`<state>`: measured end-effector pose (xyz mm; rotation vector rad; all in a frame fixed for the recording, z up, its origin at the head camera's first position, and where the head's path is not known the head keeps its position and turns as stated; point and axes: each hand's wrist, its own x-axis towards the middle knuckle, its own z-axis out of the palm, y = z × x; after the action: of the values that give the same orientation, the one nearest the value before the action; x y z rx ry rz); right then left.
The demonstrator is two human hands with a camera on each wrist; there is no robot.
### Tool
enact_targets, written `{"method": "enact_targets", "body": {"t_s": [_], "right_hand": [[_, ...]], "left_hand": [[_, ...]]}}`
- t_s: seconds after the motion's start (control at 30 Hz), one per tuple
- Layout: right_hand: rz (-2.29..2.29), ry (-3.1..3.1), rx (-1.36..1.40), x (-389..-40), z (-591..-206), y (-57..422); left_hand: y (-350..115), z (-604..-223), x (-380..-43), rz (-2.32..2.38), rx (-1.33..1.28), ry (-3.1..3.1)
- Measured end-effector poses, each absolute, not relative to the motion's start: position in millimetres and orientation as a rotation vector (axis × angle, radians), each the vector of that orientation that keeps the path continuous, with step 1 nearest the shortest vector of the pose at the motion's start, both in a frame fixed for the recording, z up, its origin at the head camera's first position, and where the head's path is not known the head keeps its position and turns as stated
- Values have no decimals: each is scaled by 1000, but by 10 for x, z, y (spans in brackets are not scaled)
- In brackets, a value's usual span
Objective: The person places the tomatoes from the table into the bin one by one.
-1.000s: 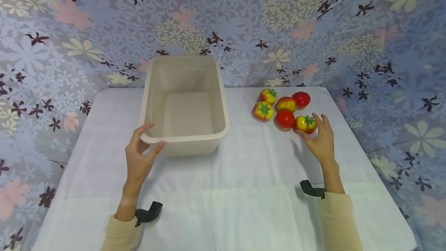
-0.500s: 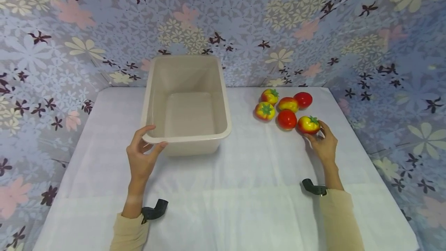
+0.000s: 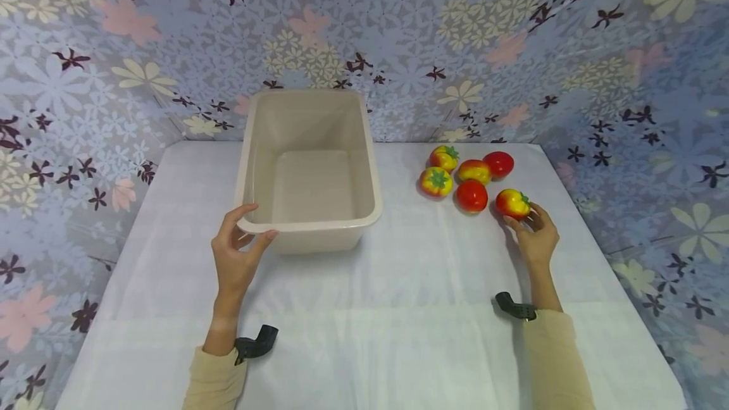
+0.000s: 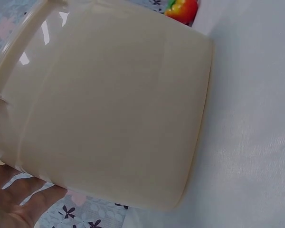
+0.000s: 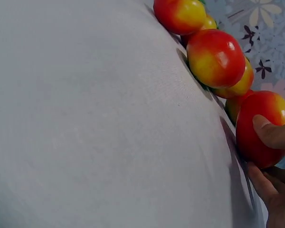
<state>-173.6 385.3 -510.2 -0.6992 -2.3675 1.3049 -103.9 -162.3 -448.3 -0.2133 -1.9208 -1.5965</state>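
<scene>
A beige plastic bin [image 3: 310,188] stands at the back left of the table. My left hand [image 3: 236,258] grips its near left corner, with fingers over the left rim and the thumb at the front rim. At the right, my right hand [image 3: 535,236] holds a red-and-yellow tomato [image 3: 510,203] between thumb and fingers. Its green leafy top is tilted towards the right. In the right wrist view the thumb [image 5: 270,133] lies across the tomato's red side, with fingers beneath. Several similar tomatoes, one of them a red tomato [image 3: 471,196], lie close by to the left.
A white cloth [image 3: 364,328] covers the table. Flower-patterned fabric walls [image 3: 393,37] rise at the back and both sides. The bin is close to the back wall. A dark camera mount [image 3: 257,341] sticks out from the left wrist.
My right hand has closed around the nearest right tomato. That tomato has moved slightly right, away from the red one, and tilted. The left hand keeps its grip on the bin.
</scene>
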Motion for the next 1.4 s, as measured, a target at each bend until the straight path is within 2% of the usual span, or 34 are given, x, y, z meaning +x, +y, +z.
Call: {"method": "enact_targets", "body": {"t_s": [0.17,0.37,0.6,1.0,1.2,1.4], "right_hand": [[1432,-2272,-797,-1705,-5050,3855],[1712,-2007,-702,-1700,-4876,3750],[1891,-1946,-437,-1788,-4471,3345],[1769,-2151,150,-1843,-3885,2531],[1819,-2144,411,-1915,-3753,2159],[1850,-2193,542,-2001,-3679,1862]], "left_hand": [[-1607,-4499,-1046,-1602,-220,-1919],[-1590,-4490,-1025,-1587,-214,-1908],[-1608,-4478,-1011,-1572,-203,-1906],[-1593,-4503,-1015,-1588,-222,-1898],[-1602,-4511,-1016,-1565,-191,-1921],[-1621,-4511,-1035,-1565,-219,-1919]]}}
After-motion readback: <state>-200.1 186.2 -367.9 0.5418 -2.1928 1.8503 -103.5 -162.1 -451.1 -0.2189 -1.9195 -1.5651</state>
